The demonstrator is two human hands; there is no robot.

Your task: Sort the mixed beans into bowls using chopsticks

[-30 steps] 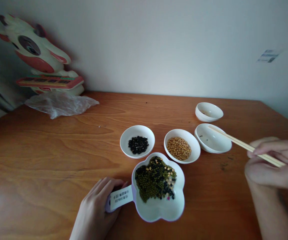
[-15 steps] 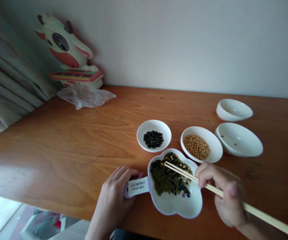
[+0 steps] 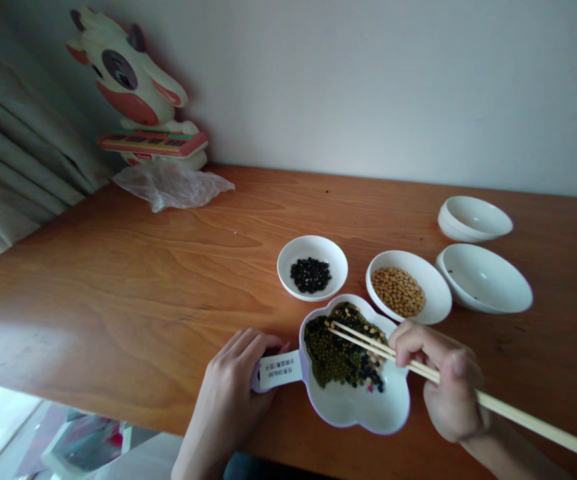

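My left hand point(image 3: 241, 373) is closed round the handle of a white, purple-rimmed flower-shaped bowl point(image 3: 351, 408). A paper label point(image 3: 281, 370) with printed characters covers part of that handle. Inside lie mixed beans point(image 3: 335, 353): mostly green, with black and some yellow ones, plus a tiny pink speck. My right hand point(image 3: 438, 380) grips a pair of wooden chopsticks point(image 3: 518, 415), their tips slightly apart among the beans at the bowl's upper left. Whether the tips pinch a bean is too small to tell. Just behind stand a bowl of black beans point(image 3: 311, 275) and a bowl of yellow soybeans point(image 3: 398, 291).
Two more white bowls stand at the right, the nearer bowl point(image 3: 493, 280) with a few dark specks and a farther bowl point(image 3: 483, 220). A crumpled plastic bag point(image 3: 173, 187) and a cow-shaped toy keyboard point(image 3: 143, 100) sit at the back left by a curtain point(image 3: 23, 147).
The chopstick tips have spread a little wider apart over the beans. Otherwise the whole view has shifted slightly; both hands keep their grips.
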